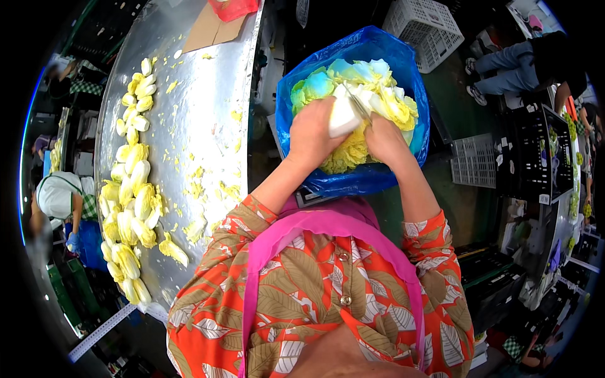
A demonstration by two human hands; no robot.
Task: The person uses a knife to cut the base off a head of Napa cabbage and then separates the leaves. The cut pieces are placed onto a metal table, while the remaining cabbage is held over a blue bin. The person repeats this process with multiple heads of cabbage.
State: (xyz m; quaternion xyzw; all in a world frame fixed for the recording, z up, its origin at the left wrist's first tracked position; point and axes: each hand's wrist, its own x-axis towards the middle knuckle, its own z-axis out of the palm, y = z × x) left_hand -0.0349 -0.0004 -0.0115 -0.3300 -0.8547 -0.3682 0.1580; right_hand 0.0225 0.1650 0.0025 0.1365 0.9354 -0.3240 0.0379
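Note:
My left hand (pixel 312 132) grips a napa cabbage (pixel 343 116) by its pale side, above a crate or bin lined with a blue plastic bag (pixel 420 141). A knife (pixel 357 101) is in my right hand (pixel 385 139), its blade against the right side of the cabbage. Its handle is hidden in my fist. Loose yellow and green cabbage leaves (pixel 347 153) fill the bag below both hands.
On my left, a metal table (pixel 217 118) bears a long row of small napa cabbages (pixel 137 177), leaf scraps and cardboard (pixel 215 28). White plastic crates (pixel 425 33) and black crates (pixel 534 151) stand to the right. Other people (pixel 510 66) are on both sides.

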